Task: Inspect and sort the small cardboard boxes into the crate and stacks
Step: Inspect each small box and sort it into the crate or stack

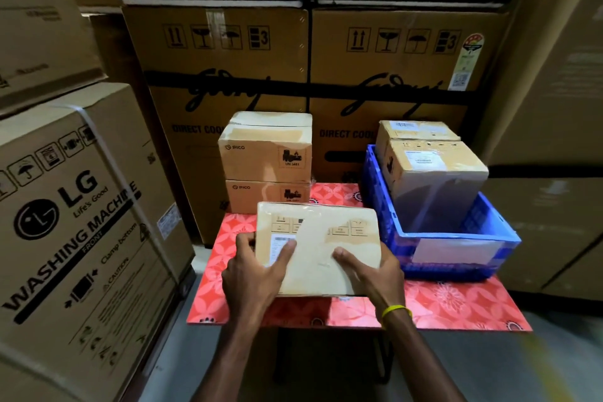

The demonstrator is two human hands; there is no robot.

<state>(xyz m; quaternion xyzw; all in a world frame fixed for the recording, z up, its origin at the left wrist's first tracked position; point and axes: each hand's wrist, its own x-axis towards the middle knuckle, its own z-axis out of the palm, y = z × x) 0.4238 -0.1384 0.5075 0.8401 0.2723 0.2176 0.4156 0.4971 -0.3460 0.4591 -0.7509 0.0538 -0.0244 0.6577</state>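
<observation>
Both hands grip a small cardboard box [318,246] above the red-patterned worktop [456,303], the left hand [253,271] at its labelled corner, the right hand [372,271] along its near edge. Beyond, two PICO boxes [266,163] stand stacked; a blue crate [456,235] at right holds two more boxes [430,170].

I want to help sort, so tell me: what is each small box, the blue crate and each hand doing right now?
Held box: off the table, label side up, gripped at both ends.
Left hand: grip shut on the held box.
Right hand: grip shut on the held box.
Two PICO boxes: stacked on the table, taped shut.
Blue crate: on the table, near part unfilled.
Two crate boxes: inside the crate, closed.
</observation>
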